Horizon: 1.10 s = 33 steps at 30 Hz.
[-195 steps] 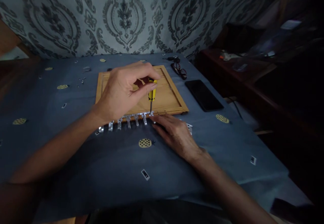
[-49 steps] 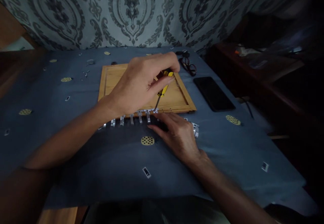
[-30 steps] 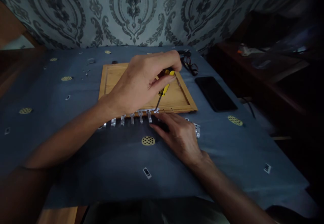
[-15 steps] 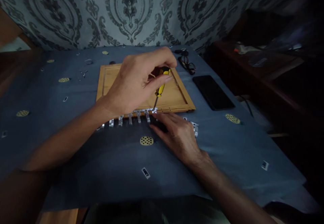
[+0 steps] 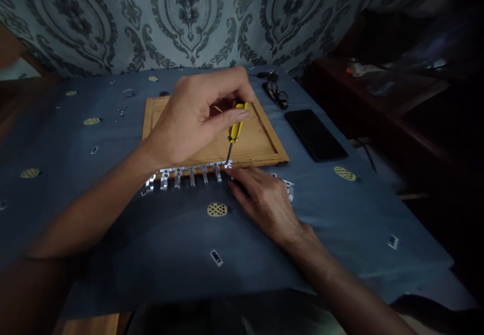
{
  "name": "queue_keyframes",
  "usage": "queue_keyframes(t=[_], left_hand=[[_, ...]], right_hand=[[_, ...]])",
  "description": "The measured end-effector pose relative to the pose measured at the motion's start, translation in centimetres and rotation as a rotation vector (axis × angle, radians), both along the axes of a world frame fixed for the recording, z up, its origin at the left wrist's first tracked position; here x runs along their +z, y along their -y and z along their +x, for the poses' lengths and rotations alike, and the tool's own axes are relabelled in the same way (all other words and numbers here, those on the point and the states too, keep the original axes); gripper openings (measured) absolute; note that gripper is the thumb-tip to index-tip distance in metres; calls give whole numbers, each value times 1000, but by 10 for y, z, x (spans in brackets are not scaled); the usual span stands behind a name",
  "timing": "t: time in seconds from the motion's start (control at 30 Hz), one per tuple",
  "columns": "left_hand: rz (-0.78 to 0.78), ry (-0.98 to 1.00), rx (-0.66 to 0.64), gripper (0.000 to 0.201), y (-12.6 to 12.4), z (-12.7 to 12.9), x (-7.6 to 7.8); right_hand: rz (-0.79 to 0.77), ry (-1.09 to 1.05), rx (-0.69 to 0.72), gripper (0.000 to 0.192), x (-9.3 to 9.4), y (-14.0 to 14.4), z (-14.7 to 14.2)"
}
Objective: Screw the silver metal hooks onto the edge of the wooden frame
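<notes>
Pinching one yellow-and-black screwdriver [image 5: 236, 129] by its handle, between thumb and bent forefinger, is the left hand [image 5: 200, 113]; the shaft leans slightly, with its tip down at a metal bracket [image 5: 228, 164] on the near edge of one framed wooden panel [image 5: 251, 146]. The right hand [image 5: 264, 199] lies low at that same edge, fingertips at the bracket; whether they pinch it or only press against it cannot be determined, the contact being partly covered.

To the left of this bracket, at least six silver brackets [image 5: 192, 176] stand in a row along the near edge, their arms projecting toward the near side. Further loose silver hardware [image 5: 290, 190] lies just right of the right hand, quantity partly obscured.

The panel rests flat on one blue tablecloth [image 5: 170, 259]; six yellow pineapple prints are countable. Right of the panel: one black smartphone [image 5: 315, 135], lying flat, and beyond it one pair of eyeglasses [image 5: 279, 97]. Far left of the panel: one cluster of small metal pieces [image 5: 121, 113], too small to count, and one curved piece [image 5: 128, 93] farther off. One damask-patterned curtain [image 5: 187, 17] forms the far side.
</notes>
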<state>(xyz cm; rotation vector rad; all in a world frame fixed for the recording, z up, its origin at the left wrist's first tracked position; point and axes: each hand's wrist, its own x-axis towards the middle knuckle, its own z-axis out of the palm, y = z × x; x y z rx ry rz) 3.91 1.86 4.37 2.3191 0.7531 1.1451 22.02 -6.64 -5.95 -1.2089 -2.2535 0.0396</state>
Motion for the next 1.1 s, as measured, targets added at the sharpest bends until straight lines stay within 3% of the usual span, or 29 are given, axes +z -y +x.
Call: queue_keyframes(t=[0.2, 0.43, 0.67, 0.97, 1.1], left_hand=[[-8, 6, -26, 7, 1, 0, 1], [73, 21, 72, 3, 6, 5, -4], [-75, 11, -38, 5, 5, 4, 2], [141, -41, 71, 1, 10, 9, 1], [68, -64, 53, 4, 6, 6, 5]], right_hand=[[-14, 13, -5, 20, -1, -1, 1], [-16, 4, 12, 22, -1, -1, 1], [13, -12, 32, 23, -2, -2, 1], [25, -13, 13, 24, -2, -2, 0], [23, -13, 14, 23, -2, -2, 0]])
